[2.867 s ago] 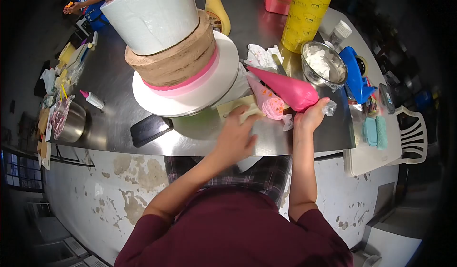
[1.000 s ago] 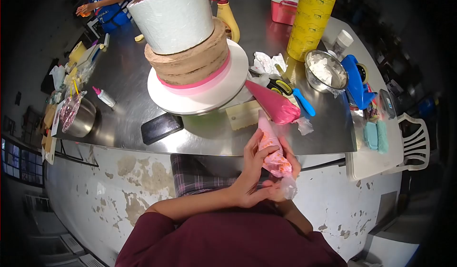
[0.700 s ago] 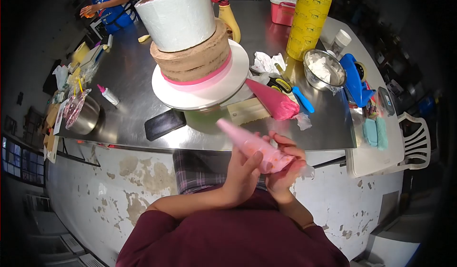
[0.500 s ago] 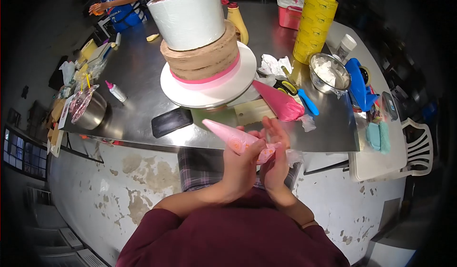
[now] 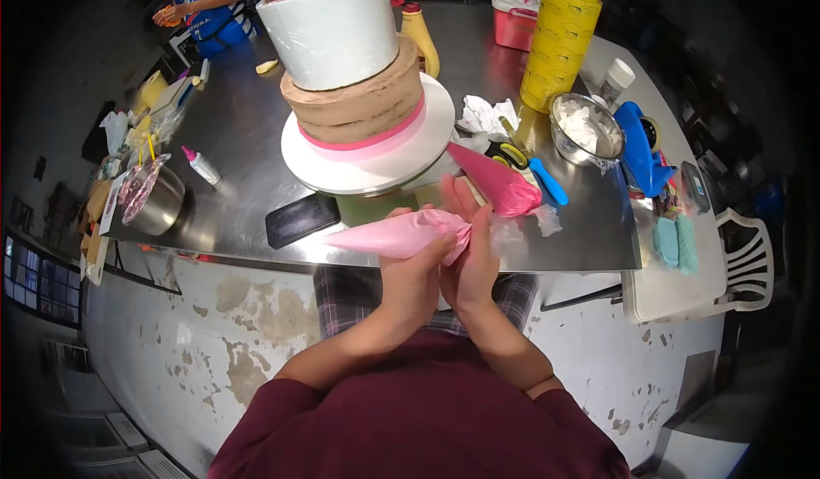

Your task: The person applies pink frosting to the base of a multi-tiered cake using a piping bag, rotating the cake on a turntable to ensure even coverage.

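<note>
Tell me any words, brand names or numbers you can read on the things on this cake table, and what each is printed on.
No text here can be read.
Yellow roll: rows of small dark marks, too small to read.
Yellow squeeze bottle: dark label, blurred.
Blue shirt of the other person: pale lettering, too blurred to read.
Pale pink piping bag in both hands: no print.
Darker pink piping bag on the table: no print.
</note>
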